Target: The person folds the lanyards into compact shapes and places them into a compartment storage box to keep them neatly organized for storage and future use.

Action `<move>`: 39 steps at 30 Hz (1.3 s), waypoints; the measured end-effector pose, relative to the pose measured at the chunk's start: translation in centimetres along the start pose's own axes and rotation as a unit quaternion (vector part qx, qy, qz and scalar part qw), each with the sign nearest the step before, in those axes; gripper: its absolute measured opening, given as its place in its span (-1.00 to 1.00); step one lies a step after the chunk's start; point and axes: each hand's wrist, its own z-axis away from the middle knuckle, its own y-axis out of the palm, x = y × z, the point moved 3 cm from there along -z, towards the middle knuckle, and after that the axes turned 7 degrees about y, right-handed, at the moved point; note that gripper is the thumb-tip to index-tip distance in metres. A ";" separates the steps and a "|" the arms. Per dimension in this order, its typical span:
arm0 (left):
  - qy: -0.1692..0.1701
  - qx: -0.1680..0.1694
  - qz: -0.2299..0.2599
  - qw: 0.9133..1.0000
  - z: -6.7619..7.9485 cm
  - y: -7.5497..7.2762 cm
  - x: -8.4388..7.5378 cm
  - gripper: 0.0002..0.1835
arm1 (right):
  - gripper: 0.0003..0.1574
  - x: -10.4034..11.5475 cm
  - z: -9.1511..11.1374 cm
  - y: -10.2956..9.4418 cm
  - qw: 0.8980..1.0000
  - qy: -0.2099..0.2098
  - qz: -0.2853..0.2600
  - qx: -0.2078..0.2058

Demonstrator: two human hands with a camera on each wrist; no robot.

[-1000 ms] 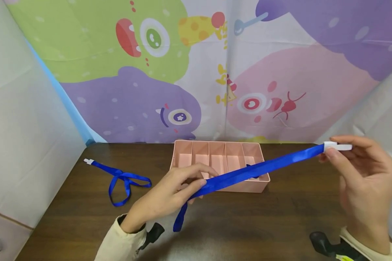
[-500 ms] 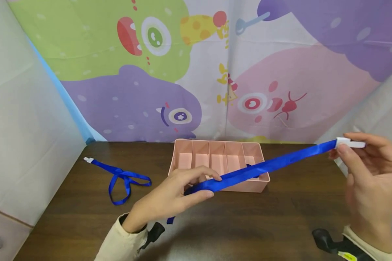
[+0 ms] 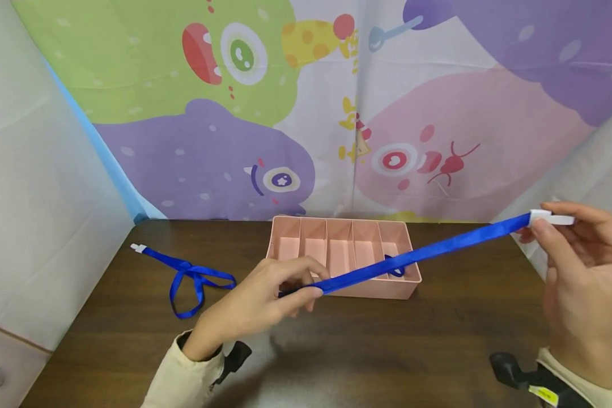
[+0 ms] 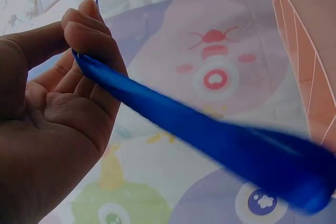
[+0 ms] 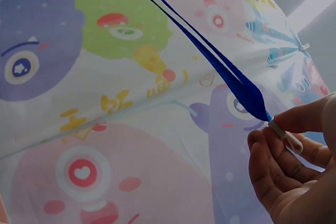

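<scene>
We see a blue lanyard (image 3: 438, 247) held in the air between two hands, its strap almost straight and rising toward the right. The right hand (image 3: 586, 272) pinches the white clip (image 3: 540, 217) at the upper end with thumb and forefinger, and its other fingers are bent loosely. The left hand (image 3: 265, 300) holds the strap lower down, pinched between the thumb and the fingers, which are half bent. In the left wrist view, we notice that the lower part of the strap runs out beyond these fingers, and its end is blurred.

Behind the strap, on the brown table (image 3: 387, 351), stands a pink box (image 3: 367, 290) with five compartments in a row. In its rightmost compartment we find a dark blue loop (image 3: 396, 271), partly hidden by the strap. To the left of the box, well apart from it, a second blue lanyard (image 3: 199, 289) lies crossed over itself on the table, with its white clip end pointing away. At the back we see a cloth (image 3: 326, 113) with cartoon figures.
</scene>
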 end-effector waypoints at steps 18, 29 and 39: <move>-0.067 -0.029 -0.119 0.990 2.1 -5.3 1.6 -0.85 | -0.58 -1.0 -2.6 -4.6 0.985 0.028 0.112 -0.126; -0.057 -0.039 -0.078 0.995 2.9 -7.0 1.4 -0.85 | -0.68 -1.7 -3.5 -6.8 0.976 0.032 0.172 -0.132; -0.010 -0.025 0.059 0.998 3.6 -7.4 0.2 -0.75 | -0.71 -2.6 -3.7 -7.7 0.969 0.065 0.202 -0.128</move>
